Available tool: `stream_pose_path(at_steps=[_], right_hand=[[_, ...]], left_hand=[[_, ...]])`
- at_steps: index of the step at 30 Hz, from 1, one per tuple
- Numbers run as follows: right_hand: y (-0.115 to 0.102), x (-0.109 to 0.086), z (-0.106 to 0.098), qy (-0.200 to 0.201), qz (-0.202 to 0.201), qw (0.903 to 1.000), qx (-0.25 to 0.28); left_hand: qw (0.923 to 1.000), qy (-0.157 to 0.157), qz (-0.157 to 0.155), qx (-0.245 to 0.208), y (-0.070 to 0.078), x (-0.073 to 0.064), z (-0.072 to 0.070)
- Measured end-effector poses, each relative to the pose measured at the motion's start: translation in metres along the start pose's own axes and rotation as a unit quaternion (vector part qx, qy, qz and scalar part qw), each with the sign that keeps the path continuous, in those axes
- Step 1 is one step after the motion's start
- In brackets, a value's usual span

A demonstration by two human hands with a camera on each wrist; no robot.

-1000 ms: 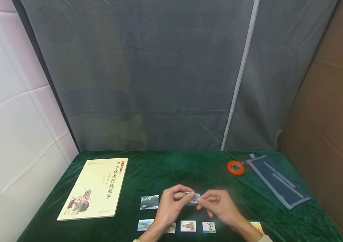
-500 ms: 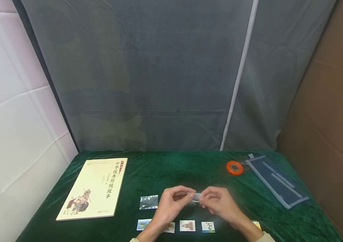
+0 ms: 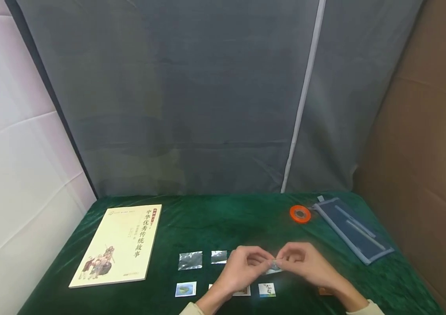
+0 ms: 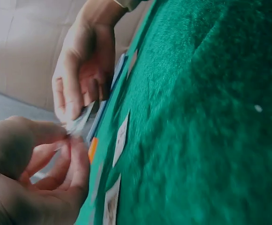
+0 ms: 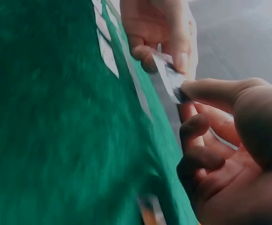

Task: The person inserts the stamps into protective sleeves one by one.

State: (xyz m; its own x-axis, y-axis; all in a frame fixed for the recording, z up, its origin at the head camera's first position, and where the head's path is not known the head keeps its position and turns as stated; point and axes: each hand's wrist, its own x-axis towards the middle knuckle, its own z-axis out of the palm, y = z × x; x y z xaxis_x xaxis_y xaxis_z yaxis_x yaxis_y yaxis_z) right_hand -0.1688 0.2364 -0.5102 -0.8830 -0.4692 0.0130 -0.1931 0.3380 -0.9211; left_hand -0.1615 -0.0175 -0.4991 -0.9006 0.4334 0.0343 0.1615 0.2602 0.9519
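Nearest, a blue-and-green picture card [image 3: 185, 289], a brown-printed white card [image 3: 242, 292] half covered by the left forearm and a white paper card with small dark figures [image 3: 267, 289] are lying in a row on the dark green velvet cloth [image 3: 223, 223], probably spread so each picture is showing. Just beyond, the left hand [image 3: 242, 267] and right hand [image 3: 307, 264] are pinching a small, thin, glossy pale slip [image 3: 274, 267] between thumbs and fingers above the cloth, apparently by its ends to keep it taut. Its long axis seems to be running sideways from hand to hand; which way its printed face is pointing, I cannot tell. Farther off, two silvery foil squares [image 3: 190, 260] are lying near a cream paperback book [image 3: 128, 245], while a round orange disc [image 3: 300, 214] is resting beside a blue-grey mesh pouch [image 3: 354, 229].
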Motion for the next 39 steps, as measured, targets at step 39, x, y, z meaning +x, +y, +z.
stream_pose_path(at_steps=[39], right_hand=[[0.024,-0.045,-0.022,0.03,-0.089,0.9763,-0.195]], left_hand=[[0.9624,-0.063,0.094,0.247,0.015,0.013,0.049]])
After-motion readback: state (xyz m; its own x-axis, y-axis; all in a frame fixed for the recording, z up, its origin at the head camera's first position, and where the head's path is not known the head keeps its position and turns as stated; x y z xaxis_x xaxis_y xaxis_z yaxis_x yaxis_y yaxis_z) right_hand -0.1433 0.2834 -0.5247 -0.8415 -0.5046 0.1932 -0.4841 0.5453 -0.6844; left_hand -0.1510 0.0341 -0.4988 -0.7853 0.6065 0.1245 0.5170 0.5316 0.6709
